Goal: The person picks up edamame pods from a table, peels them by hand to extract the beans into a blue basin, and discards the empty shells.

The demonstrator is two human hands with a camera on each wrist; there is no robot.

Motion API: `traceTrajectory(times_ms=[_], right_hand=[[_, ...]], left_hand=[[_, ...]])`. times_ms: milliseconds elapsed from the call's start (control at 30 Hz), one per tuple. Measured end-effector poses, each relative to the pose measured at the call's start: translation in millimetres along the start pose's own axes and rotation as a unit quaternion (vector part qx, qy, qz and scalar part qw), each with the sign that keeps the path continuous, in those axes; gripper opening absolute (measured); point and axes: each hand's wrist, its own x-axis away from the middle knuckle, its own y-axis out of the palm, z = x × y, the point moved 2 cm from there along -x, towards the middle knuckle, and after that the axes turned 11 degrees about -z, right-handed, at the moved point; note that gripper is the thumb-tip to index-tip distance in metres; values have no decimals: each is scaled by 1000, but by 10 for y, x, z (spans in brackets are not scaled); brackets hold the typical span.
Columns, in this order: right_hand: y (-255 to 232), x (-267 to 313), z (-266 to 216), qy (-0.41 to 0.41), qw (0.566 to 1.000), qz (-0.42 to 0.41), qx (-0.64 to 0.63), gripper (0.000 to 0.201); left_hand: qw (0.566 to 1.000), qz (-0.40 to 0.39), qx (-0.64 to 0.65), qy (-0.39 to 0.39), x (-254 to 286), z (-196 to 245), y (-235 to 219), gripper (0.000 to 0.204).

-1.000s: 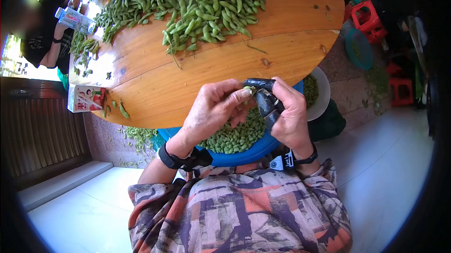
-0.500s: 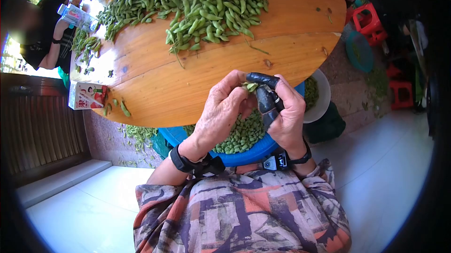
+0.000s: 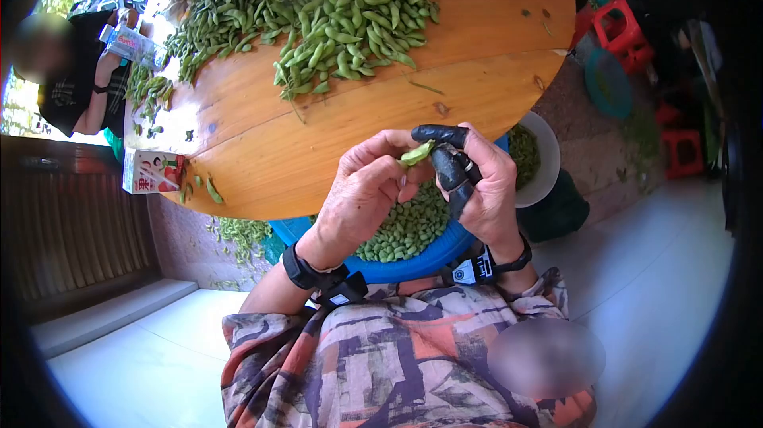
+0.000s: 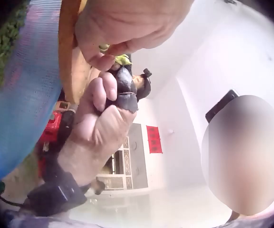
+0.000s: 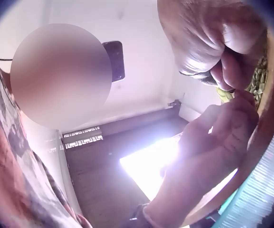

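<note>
In the head view a green pod [image 3: 416,154] is pinched between the left hand's [image 3: 358,189] thumb and fingertips. The right hand [image 3: 486,189], with black wrapping on its thumb and index finger, grips the pod's other end. Both hands are above a blue basin [image 3: 381,271] holding shelled green beans [image 3: 405,231]. The left wrist view shows the pod [image 4: 123,60] between the left hand [image 4: 132,23] and the wrapped fingers of the right hand [image 4: 99,123]. A heap of whole pods [image 3: 350,23] lies on the wooden table [image 3: 350,122].
A drink carton [image 3: 152,172] and a few pods [image 3: 213,191] are at the table's left edge. Beyond, a person [image 3: 75,78] holds a plastic bottle [image 3: 131,45]. At the right are a white bowl [image 3: 548,159] under the table edge and red stools [image 3: 622,34].
The pod shows more fully between the hands than before. The left hand's fingers have shifted around it, while the right hand has stayed in nearly the same place.
</note>
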Motion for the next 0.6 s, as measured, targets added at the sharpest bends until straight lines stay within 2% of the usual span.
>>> traceTrajectory(times_ms=[67, 133, 167, 200, 233, 267, 300, 333, 367, 400, 433, 467, 500, 567, 600], right_hand=[[-22, 18, 13, 13, 999, 3, -33, 29], [-116, 70, 79, 11, 996, -9, -84, 31], [-196, 120, 128, -6, 994, -21, -104, 33], [-266, 137, 12, 43, 993, 19, -107, 39], [-391, 190, -8, 55, 990, 42, -119, 41], [-580, 279, 8, 1, 992, 39, -123, 40], [-792, 373, -14, 43, 994, 32, -93, 40], [-1016, 488, 21, 72, 996, 45, -14, 33], [-1160, 513, -45, 93, 991, 48, 86, 24], [-1273, 592, 49, 124, 983, 47, 129, 22], [-1462, 656, 116, 135, 919, 89, 359, 26], [-1545, 714, 166, 167, 909, 105, 367, 29], [-1577, 736, 170, 198, 898, 121, 374, 31], [-1505, 702, 134, 183, 910, 131, 349, 33], [-1459, 675, 112, 169, 920, 141, 323, 35]], left_hand=[[1000, -14, -3, 5, -12, 18, 30, 19], [997, 11, -78, -29, -2, 42, 97, 20], [987, -5, -142, -80, 30, 43, 71, 20], [972, -68, -191, -115, 45, 87, 112, 20], [951, -130, -239, -149, 57, 154, 177, 19], [950, -131, -242, -150, 48, 274, 231, 19], [876, -208, -402, -165, 18, 399, 310, 17], [771, -278, -545, -173, -27, 462, 345, 15], [771, -279, -546, -173, -94, 479, 316, 15], [720, -218, -655, -70, -191, 530, 279, 13], [649, -150, -745, 34, -295, 594, 261, 11], [597, -110, -794, 44, -444, 669, 255, 11], [571, -87, -812, 81, -582, 677, 175, 13], [513, -61, -852, 82, -780, 660, 53, 15], [513, -61, -853, 81, -824, 646, 25, 15]])
